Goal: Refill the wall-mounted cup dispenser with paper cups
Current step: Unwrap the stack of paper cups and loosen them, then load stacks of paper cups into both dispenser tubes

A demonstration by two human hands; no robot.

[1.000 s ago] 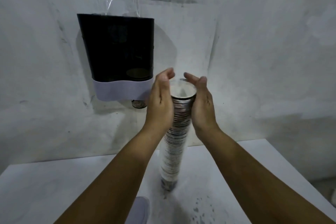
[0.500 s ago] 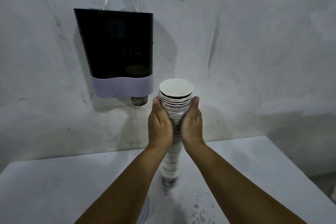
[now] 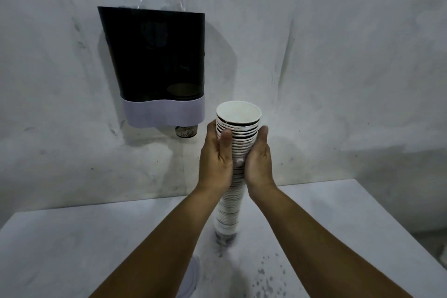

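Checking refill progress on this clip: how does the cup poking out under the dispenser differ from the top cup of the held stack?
The dispenser cup shows only its dark printed base, pointing down below the dispenser; the top cup shows its open white mouth. The first hangs untouched; the second crowns the stack gripped by the left hand and right hand. Both stand mouth-up.

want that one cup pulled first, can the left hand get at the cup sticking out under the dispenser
Probably not as things stand: nothing blocks the cup below the dispenser, but the left hand and right hand both grip the cup stack, so it must let go first.
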